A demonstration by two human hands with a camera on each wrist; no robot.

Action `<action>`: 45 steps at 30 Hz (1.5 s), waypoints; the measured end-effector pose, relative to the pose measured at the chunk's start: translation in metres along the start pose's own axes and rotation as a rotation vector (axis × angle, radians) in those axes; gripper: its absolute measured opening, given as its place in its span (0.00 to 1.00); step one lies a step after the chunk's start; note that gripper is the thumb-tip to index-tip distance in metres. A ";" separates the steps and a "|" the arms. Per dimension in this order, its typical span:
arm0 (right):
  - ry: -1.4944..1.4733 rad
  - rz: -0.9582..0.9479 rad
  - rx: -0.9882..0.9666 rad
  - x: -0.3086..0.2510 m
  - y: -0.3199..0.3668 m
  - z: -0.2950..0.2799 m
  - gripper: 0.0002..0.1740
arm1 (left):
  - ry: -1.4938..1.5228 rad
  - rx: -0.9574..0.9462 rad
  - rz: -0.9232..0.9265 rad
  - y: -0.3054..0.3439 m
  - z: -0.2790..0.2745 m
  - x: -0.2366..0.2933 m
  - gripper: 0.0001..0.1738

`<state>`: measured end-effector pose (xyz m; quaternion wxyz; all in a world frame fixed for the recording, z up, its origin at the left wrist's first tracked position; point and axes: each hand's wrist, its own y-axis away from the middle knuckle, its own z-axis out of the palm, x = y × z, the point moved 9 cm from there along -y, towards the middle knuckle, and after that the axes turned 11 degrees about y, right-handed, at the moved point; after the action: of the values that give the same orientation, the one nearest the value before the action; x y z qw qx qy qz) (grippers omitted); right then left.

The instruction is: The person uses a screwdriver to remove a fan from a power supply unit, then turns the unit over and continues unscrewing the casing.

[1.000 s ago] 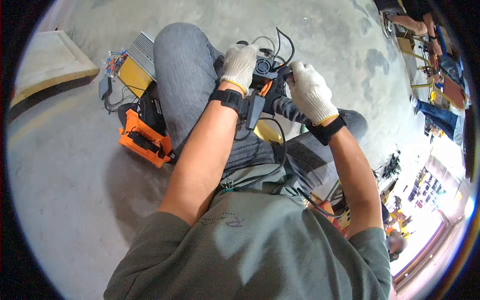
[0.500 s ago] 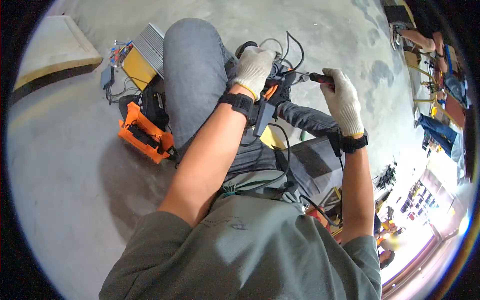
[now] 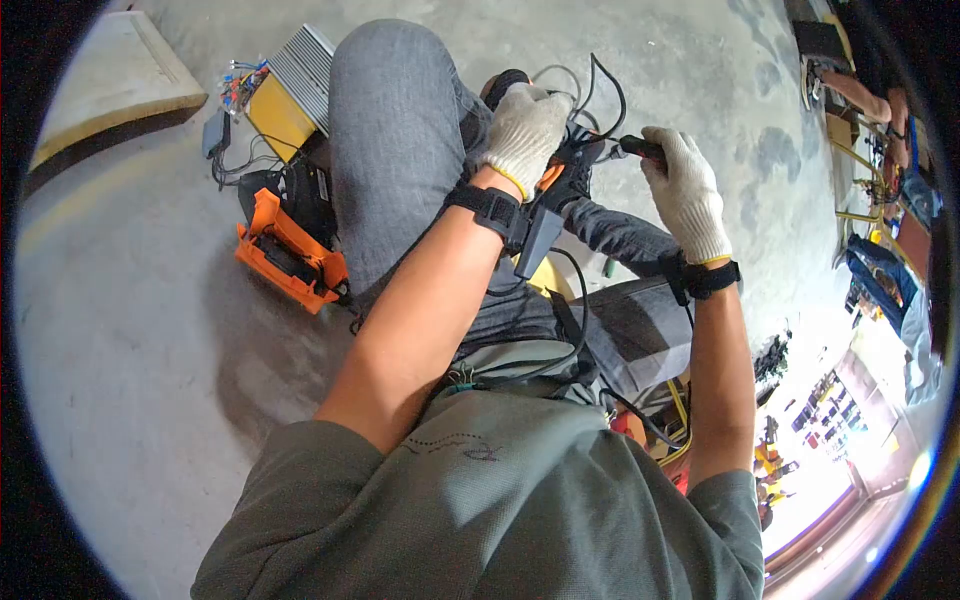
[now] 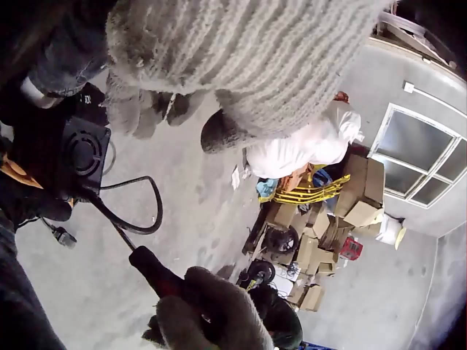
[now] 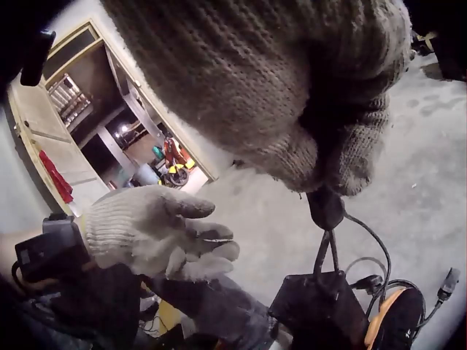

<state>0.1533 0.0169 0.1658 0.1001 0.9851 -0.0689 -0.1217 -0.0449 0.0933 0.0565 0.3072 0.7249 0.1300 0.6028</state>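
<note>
White-gloved, my right hand (image 3: 688, 190) grips the dark red-and-black handle of a screwdriver (image 4: 160, 273). Its thin shaft points at a black box with a round fan grille (image 4: 84, 153); whether the tip touches it I cannot tell. My left hand (image 5: 157, 230), also gloved, hovers beside the box with loosely bent fingers and nothing in them. In the head view that hand (image 3: 528, 135) hides much of the box. A black cable (image 4: 157, 208) loops out from the box, near an orange-and-black shoe (image 5: 398, 321).
On the floor at the left lie an orange plastic part (image 3: 290, 262), a finned metal-and-yellow unit (image 3: 285, 110) with coloured wires, and a small black adapter (image 3: 215, 133). A cable plug (image 5: 446, 284) lies past the shoe. Cardboard boxes (image 4: 314, 255) stand farther off.
My right hand has drawn away from the box toward the right, bringing the screwdriver's handle into clear view. My left hand has shifted a little rightward in the head view.
</note>
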 end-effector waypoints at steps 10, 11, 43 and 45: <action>0.092 -0.075 -0.100 -0.020 -0.010 -0.001 0.15 | -0.012 -0.002 0.035 -0.010 0.005 -0.012 0.25; 0.093 -0.073 -0.098 -0.024 -0.011 -0.003 0.15 | 0.004 -0.022 0.046 -0.010 0.006 -0.012 0.25; 0.236 0.090 -0.646 -0.004 -0.066 0.038 0.17 | -0.828 -0.217 0.187 -0.036 0.094 -0.061 0.36; 0.163 0.142 -0.620 0.012 -0.068 0.037 0.20 | -0.802 -0.231 0.225 -0.036 0.096 -0.060 0.36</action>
<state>0.1632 0.0739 0.1137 0.4089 0.9068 -0.0889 -0.0505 0.0383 0.0599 -0.0208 0.3448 0.8722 -0.1477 0.3138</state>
